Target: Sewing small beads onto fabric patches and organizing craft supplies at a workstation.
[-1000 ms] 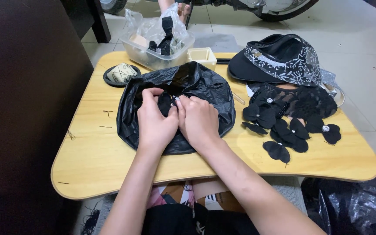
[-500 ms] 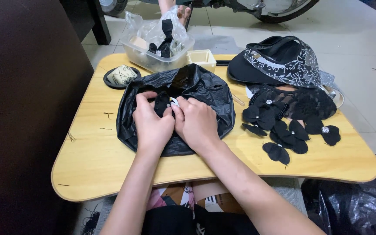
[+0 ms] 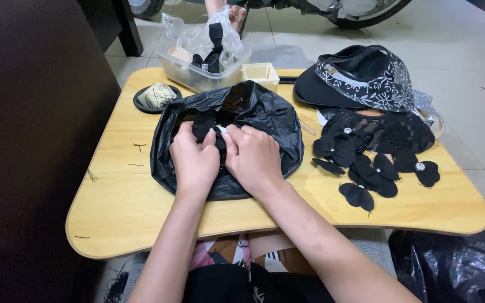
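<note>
Head view showed your two hands side by side on a black plastic bag [image 3: 265, 120] spread over the middle of the light wooden lap table [image 3: 113, 202]. Your left hand [image 3: 193, 161] had its fingers curled and pinched a small black fabric piece [image 3: 203, 126] at the bag's opening. Your right hand [image 3: 254, 157] lay just beside it, knuckles up, fingertips bent down onto the same dark spot; whether it gripped the fabric or only pressed on it could not be told. The two hands touched each other at the thumbs.

Behind the bag stood a clear plastic tub [image 3: 197, 76] lined with a clear bag and holding dark bits, and next to it a small cream square box [image 3: 260, 73]. A round black dish [image 3: 141, 104] with a pale ball of thread [image 3: 158, 94] sat at the table's far left. To your right lay a black visor hat [image 3: 360, 78] with a patterned band, black lace [image 3: 399, 132] below it, and a scatter of black fabric flowers [image 3: 366, 174], some with a shiny centre.
</note>
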